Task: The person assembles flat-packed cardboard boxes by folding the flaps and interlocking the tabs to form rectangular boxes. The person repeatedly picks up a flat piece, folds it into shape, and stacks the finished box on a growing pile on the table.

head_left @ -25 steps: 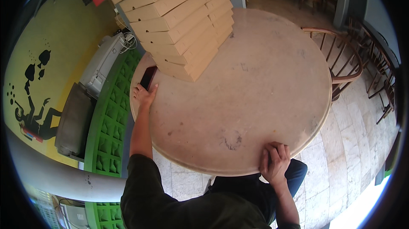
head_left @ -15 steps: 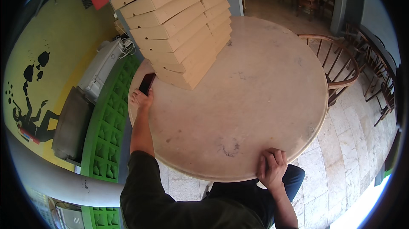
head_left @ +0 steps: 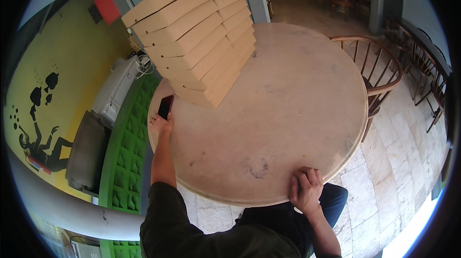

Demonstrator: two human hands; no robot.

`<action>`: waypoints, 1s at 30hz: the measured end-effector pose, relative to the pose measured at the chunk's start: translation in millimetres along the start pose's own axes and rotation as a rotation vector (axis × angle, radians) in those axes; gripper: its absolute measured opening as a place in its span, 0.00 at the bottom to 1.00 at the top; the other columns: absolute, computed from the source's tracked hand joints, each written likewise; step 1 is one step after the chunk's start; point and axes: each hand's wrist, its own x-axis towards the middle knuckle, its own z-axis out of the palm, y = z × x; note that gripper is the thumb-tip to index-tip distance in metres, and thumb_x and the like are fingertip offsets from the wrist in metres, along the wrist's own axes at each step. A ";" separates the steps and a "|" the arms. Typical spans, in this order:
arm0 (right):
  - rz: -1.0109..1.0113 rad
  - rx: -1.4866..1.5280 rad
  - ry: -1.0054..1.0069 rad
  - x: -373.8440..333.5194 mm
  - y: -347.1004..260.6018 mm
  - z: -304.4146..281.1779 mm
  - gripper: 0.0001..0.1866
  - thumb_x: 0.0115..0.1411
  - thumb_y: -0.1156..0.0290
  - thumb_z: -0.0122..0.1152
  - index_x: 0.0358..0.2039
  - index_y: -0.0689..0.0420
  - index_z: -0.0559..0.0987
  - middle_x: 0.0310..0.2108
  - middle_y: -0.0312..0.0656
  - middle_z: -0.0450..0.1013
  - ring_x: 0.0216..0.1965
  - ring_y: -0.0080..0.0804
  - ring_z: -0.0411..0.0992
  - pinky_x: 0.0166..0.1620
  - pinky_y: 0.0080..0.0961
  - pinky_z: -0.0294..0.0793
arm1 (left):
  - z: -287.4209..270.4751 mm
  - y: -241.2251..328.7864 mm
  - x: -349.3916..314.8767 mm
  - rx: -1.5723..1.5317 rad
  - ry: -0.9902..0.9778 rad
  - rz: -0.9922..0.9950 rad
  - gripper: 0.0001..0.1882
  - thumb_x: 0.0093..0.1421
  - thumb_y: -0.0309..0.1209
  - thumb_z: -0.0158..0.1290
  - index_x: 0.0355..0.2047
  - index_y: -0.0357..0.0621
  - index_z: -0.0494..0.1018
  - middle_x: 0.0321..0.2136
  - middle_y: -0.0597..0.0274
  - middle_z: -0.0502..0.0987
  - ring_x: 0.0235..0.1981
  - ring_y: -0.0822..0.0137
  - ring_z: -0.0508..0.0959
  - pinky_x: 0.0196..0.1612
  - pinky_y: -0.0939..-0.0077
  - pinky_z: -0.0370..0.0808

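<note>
My left hand [head_left: 161,124] is at the left edge of a round table [head_left: 283,128], fingers closed around the lower end of a dark smartphone [head_left: 165,106]. The phone lies beside the bottom of a tall stack of flat brown cardboard boxes [head_left: 197,46], which leans a little and looks like pizza boxes. At the table's near edge, right of centre, my right hand [head_left: 307,188] rests on the top with its fingers curled in; nothing shows in it.
A wooden spindle-back chair [head_left: 374,66] stands at the table's right. Along the left run a green lattice ledge [head_left: 127,162], a white box-shaped appliance [head_left: 115,90] with cables and a painted yellow wall [head_left: 62,56]. More chairs [head_left: 427,61] stand farther right.
The whole view has shifted slightly, with the boxes lower in the picture. My left hand and the phone have come a little nearer to me; my right hand stays in place.
</note>
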 end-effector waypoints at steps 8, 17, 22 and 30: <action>0.022 0.023 -0.005 -1.4 1.8 -3.8 0.09 0.52 0.78 0.66 0.35 0.60 0.82 0.39 0.45 0.76 0.39 0.49 0.73 0.43 0.42 0.74 | -61.8 -27.8 -34.6 -0.232 -0.315 -0.053 0.58 0.47 0.62 0.70 0.66 0.29 0.66 0.60 0.24 0.71 0.63 0.41 0.74 0.62 0.48 0.74; 0.025 0.025 -0.003 -7.3 7.9 -4.2 0.08 0.52 0.76 0.68 0.35 0.58 0.82 0.39 0.43 0.76 0.39 0.46 0.73 0.44 0.39 0.75 | -105.0 -58.3 -83.7 -0.711 -0.566 -0.024 0.24 0.51 0.40 0.72 0.34 0.29 0.78 0.27 0.57 0.79 0.17 0.66 0.75 0.20 0.71 0.69; 0.006 -0.010 0.007 -7.9 8.7 -2.8 0.07 0.53 0.73 0.68 0.33 0.58 0.82 0.40 0.43 0.76 0.40 0.44 0.73 0.44 0.38 0.75 | -154.9 -15.5 -140.9 -1.318 -0.923 0.012 0.23 0.59 0.34 0.67 0.49 0.35 0.72 0.31 0.67 0.71 0.28 0.77 0.68 0.28 0.76 0.66; 0.140 0.172 -0.080 -2.1 3.9 -13.7 0.15 0.58 0.71 0.67 0.46 0.62 0.81 0.45 0.46 0.78 0.42 0.46 0.75 0.47 0.38 0.76 | -170.6 147.6 -233.3 -1.239 -1.440 0.696 0.32 0.58 0.36 0.68 0.59 0.41 0.68 0.40 0.66 0.73 0.35 0.75 0.72 0.35 0.79 0.70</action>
